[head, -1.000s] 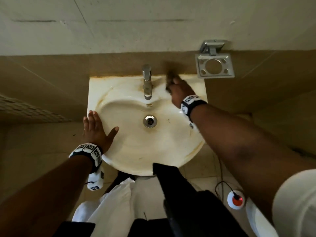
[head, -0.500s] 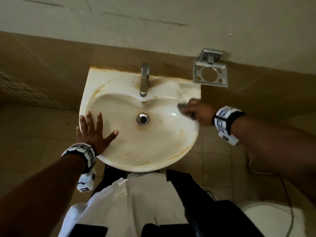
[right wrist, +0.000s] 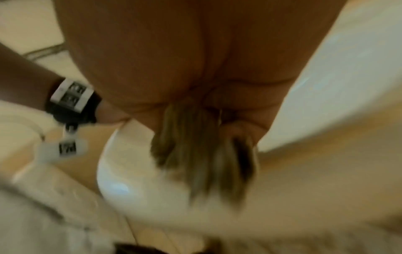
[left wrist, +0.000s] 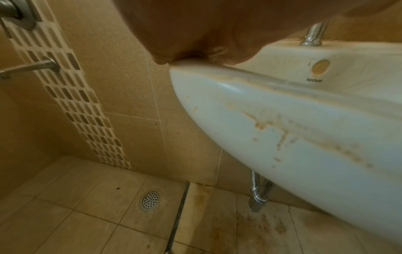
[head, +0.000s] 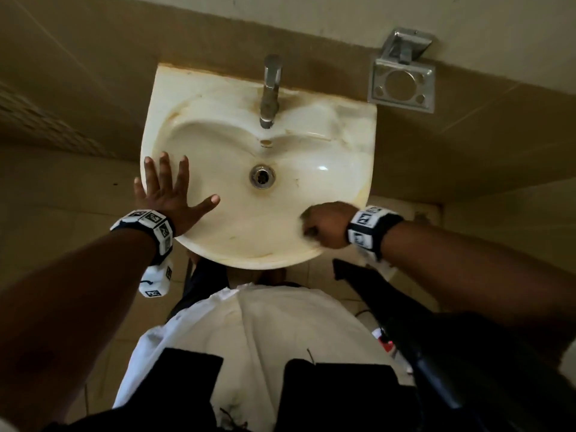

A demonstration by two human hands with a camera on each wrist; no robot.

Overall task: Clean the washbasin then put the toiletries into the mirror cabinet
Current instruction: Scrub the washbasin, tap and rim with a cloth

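Gripping: the right hand (head: 327, 224) is curled round a blurred, brownish scrubbing pad (right wrist: 202, 154), held against the near-right rim of the washbasin (head: 352, 157); what the pad is made of cannot be told.
Left hand (head: 170, 194): flat with fingers spread, palm pressed on the near-left rim of the washbasin, thumb pointing right into the bowl; it holds nothing.
Wrist bands: each wrist carries a black band with white marker tiles.
Washbasin: white, wall-mounted, stained yellow-brown along its rim and on the outer underside seen from the left wrist.
Drain (head: 261, 176): metal, at the middle of the bowl, between the two hands and farther than both.
Tap (head: 270, 92): metal, upright at the far middle of the washbasin, spout over the bowl.
Holder (head: 402, 85): metal wall bracket with a round opening, just beyond the far-right corner of the washbasin.
Floor drain (left wrist: 150, 199): round perforated cover in the tiled floor, left of the washbasin.
Waste pipe (left wrist: 257, 194): chrome, beneath the bowl.
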